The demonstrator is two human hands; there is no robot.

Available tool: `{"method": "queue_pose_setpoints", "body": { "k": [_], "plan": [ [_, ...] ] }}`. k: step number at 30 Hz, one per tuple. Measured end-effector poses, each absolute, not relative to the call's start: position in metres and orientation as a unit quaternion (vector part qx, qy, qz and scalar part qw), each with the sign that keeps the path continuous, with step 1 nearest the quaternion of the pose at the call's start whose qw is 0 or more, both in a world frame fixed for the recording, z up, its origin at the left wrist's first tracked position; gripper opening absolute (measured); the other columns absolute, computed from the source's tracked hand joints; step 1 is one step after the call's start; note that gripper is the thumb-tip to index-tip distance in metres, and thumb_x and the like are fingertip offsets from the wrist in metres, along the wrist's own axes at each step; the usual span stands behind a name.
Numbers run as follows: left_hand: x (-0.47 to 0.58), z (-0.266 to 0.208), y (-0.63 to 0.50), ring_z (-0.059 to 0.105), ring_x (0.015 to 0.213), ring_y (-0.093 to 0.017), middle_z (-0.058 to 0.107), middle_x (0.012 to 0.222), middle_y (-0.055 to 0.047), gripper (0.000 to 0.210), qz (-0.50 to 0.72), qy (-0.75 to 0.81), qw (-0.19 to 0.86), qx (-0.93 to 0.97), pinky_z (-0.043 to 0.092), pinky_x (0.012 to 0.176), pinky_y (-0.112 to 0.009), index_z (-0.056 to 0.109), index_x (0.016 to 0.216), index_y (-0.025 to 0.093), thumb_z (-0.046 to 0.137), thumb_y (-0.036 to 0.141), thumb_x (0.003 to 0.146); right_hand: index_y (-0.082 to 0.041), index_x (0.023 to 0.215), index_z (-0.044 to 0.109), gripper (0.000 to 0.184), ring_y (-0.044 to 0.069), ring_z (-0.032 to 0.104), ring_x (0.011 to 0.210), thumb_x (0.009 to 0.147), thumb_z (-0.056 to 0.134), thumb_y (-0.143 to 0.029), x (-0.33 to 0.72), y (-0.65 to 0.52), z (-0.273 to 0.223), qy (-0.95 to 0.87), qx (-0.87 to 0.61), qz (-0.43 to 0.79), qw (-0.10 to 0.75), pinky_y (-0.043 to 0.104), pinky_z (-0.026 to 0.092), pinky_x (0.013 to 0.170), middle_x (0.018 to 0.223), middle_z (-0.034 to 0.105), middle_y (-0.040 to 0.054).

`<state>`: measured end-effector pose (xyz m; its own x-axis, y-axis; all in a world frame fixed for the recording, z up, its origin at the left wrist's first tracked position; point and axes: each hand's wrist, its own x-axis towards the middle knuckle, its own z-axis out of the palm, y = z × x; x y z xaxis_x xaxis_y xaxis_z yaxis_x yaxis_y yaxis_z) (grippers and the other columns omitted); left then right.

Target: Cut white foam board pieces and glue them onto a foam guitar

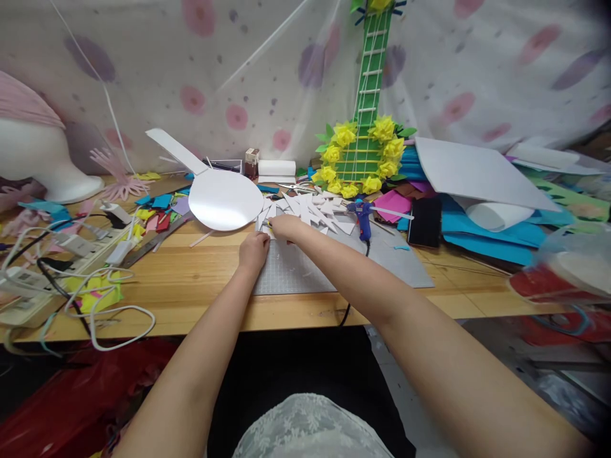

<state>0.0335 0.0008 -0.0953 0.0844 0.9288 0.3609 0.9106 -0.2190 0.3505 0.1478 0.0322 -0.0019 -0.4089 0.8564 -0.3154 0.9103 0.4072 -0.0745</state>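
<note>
At the left edge of the grey cutting mat (305,280), my left hand (254,249) presses down with curled fingers, their tips on a small white foam-board piece (265,233). My right hand (282,228) reaches across just beyond it, closed around a small tool with a yellow part (269,223); most of that tool is hidden by the fingers. A pile of pointed white offcuts (315,208) lies right behind the right hand. To the left stands a round white board with a long neck (224,198). A blue glue gun (363,219) rests on the mat, right of the offcuts.
A green guitar-shaped piece with yellow paper flowers (358,152) leans at the back. Blue foam sheets (487,229) and a white board (477,172) are stacked at right. A power strip (62,267) with tangled white cables, a ruler (157,240) and coloured scraps lie at left.
</note>
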Motion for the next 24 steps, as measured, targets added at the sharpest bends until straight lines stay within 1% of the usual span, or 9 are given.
{"method": "queue_pose_setpoints", "body": {
  "k": [2, 5, 7, 10, 12, 15, 17, 20, 24],
  "plan": [
    [0.034, -0.094, 0.001, 0.060, 0.089, -0.021, 0.067, 0.095, -0.006, 0.019, 0.256, 0.628, 0.017, 0.735, 0.047, 0.073, -0.031, 0.069, 0.081, 0.022, 0.049, 0.023, 0.081, -0.011, 0.112, 0.057, 0.039, 0.027, 0.064, 0.090, 0.073, 0.057, -0.009, 0.143, 0.032, 0.005, 0.828, 0.532, -0.127, 0.120, 0.035, 0.047, 0.077, 0.098, 0.066, 0.0168],
    [0.035, -0.093, 0.001, 0.060, 0.088, -0.020, 0.067, 0.093, -0.006, 0.019, 0.248, 0.635, 0.015, 0.731, 0.047, 0.071, -0.030, 0.069, 0.079, 0.022, 0.049, 0.024, 0.081, -0.010, 0.103, 0.062, 0.032, 0.027, 0.065, 0.085, 0.072, 0.059, -0.008, 0.141, 0.029, 0.014, 0.826, 0.530, -0.137, 0.131, 0.035, 0.047, 0.076, 0.087, 0.068, 0.0150],
    [0.035, -0.093, 0.002, 0.060, 0.086, -0.020, 0.067, 0.091, -0.006, 0.021, 0.239, 0.641, 0.013, 0.729, 0.046, 0.070, -0.029, 0.069, 0.078, 0.022, 0.048, 0.025, 0.082, -0.011, 0.104, 0.063, 0.032, 0.026, 0.065, 0.081, 0.072, 0.060, -0.007, 0.144, 0.025, 0.019, 0.827, 0.524, -0.140, 0.147, 0.034, 0.048, 0.075, 0.081, 0.068, 0.0138],
    [0.036, -0.094, 0.002, 0.060, 0.085, -0.020, 0.066, 0.090, -0.007, 0.024, 0.227, 0.645, 0.011, 0.730, 0.045, 0.070, -0.029, 0.069, 0.079, 0.021, 0.046, 0.026, 0.083, -0.011, 0.105, 0.061, 0.032, 0.025, 0.066, 0.074, 0.074, 0.057, -0.007, 0.153, 0.016, 0.020, 0.831, 0.513, -0.135, 0.166, 0.034, 0.049, 0.070, 0.079, 0.069, 0.0133],
    [0.036, -0.095, 0.003, 0.060, 0.085, -0.020, 0.066, 0.089, -0.007, 0.025, 0.223, 0.645, 0.009, 0.731, 0.045, 0.069, -0.030, 0.069, 0.078, 0.021, 0.045, 0.026, 0.084, -0.012, 0.103, 0.062, 0.029, 0.024, 0.065, 0.070, 0.074, 0.056, -0.008, 0.162, 0.010, 0.016, 0.833, 0.515, -0.136, 0.150, 0.034, 0.049, 0.067, 0.080, 0.069, 0.0132],
    [0.036, -0.095, 0.003, 0.060, 0.085, -0.019, 0.066, 0.088, -0.007, 0.024, 0.222, 0.644, 0.001, 0.732, 0.045, 0.069, -0.029, 0.069, 0.077, 0.022, 0.046, 0.025, 0.083, -0.015, 0.101, 0.062, 0.027, 0.022, 0.064, 0.063, 0.075, 0.058, -0.012, 0.178, 0.003, 0.008, 0.824, 0.533, -0.165, 0.098, 0.033, 0.049, 0.064, 0.078, 0.068, 0.0120],
    [0.036, -0.094, 0.003, 0.060, 0.084, -0.019, 0.066, 0.087, -0.007, 0.024, 0.218, 0.646, -0.003, 0.732, 0.045, 0.069, -0.029, 0.068, 0.075, 0.022, 0.046, 0.025, 0.083, -0.017, 0.102, 0.062, 0.028, 0.019, 0.062, 0.054, 0.075, 0.060, -0.016, 0.189, -0.002, 0.005, 0.812, 0.546, -0.192, 0.078, 0.032, 0.048, 0.061, 0.071, 0.067, 0.0089],
    [0.037, -0.093, 0.002, 0.060, 0.084, -0.020, 0.066, 0.088, -0.007, 0.024, 0.214, 0.648, -0.006, 0.731, 0.044, 0.068, -0.029, 0.068, 0.075, 0.021, 0.046, 0.025, 0.083, -0.020, 0.101, 0.063, 0.026, 0.014, 0.055, 0.043, 0.075, 0.061, -0.020, 0.205, -0.011, 0.006, 0.808, 0.547, -0.200, 0.086, 0.028, 0.046, 0.056, 0.059, 0.062, 0.0034],
    [0.037, -0.094, 0.001, 0.059, 0.087, -0.020, 0.066, 0.089, -0.007, 0.024, 0.232, 0.638, -0.013, 0.734, 0.044, 0.069, -0.030, 0.066, 0.075, 0.021, 0.044, 0.024, 0.084, -0.023, 0.106, 0.062, 0.029, 0.010, 0.048, 0.035, 0.077, 0.057, -0.024, 0.227, -0.018, 0.010, 0.821, 0.518, -0.212, 0.111, 0.026, 0.041, 0.050, 0.061, 0.061, 0.0009]
  ]
}}
